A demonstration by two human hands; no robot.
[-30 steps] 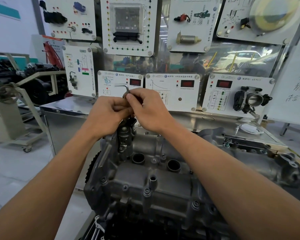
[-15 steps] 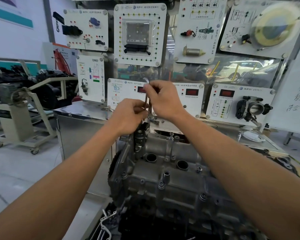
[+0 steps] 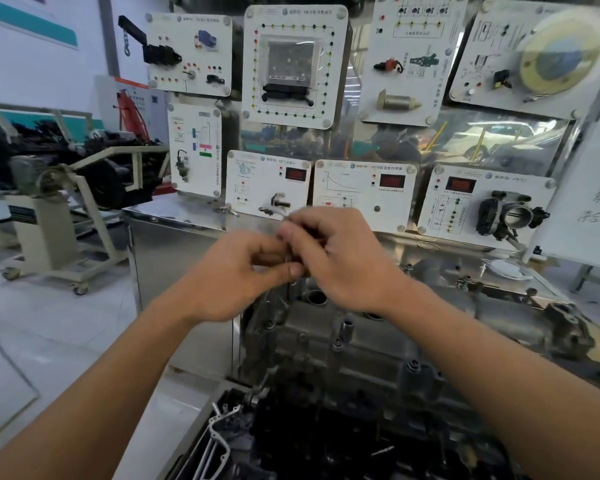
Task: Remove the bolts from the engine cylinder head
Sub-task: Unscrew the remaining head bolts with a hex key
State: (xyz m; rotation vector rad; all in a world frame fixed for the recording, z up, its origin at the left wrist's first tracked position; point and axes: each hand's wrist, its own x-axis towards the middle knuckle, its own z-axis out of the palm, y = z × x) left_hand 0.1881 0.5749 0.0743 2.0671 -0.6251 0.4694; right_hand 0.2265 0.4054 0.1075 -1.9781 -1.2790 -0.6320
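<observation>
Coach: Your head [image 3: 309, 362] is grey cast metal, dull and grimy. It has round wells along its top, and small bolts [image 3: 337, 342] stand heads-up around its edges.

Operator: Where does it sit?

Coach: Right under your forearms, against the steel bench [image 3: 174, 216] that carries the white panels [image 3: 364, 192]. Its long axis runs left to right across your view, and the right end drops a little lower in the picture. Your hands are over its left end.

Operator: And the hands?

Coach: Your left hand [image 3: 236, 271] is curled. Its thumb presses against the fingers and pinches the key [image 3: 289, 258] low on its shaft. Your right hand [image 3: 340, 258] is curled too, and its thumb and fingertips pinch the same key higher up. The two hands are close together, knuckles toward you.

Operator: How does the key stand?

Coach: You hold it roughly upright. It is a thin dark shaft with its long axis running top to bottom, and its lower end points down at the left end of the head. The top is blurred where it leaves your right fingers. The tip is lost in blur and shadow, so you cannot tell whether it sits in a bolt.

Operator: What else is around?

Coach: A throttle body [image 3: 513, 216] is mounted on the right-hand panel. Well off to your left, a wheeled stand [image 3: 49, 237] is on the floor. Below the head, close to you, are dark parts and a pale metal frame [image 3: 215, 441].
</observation>
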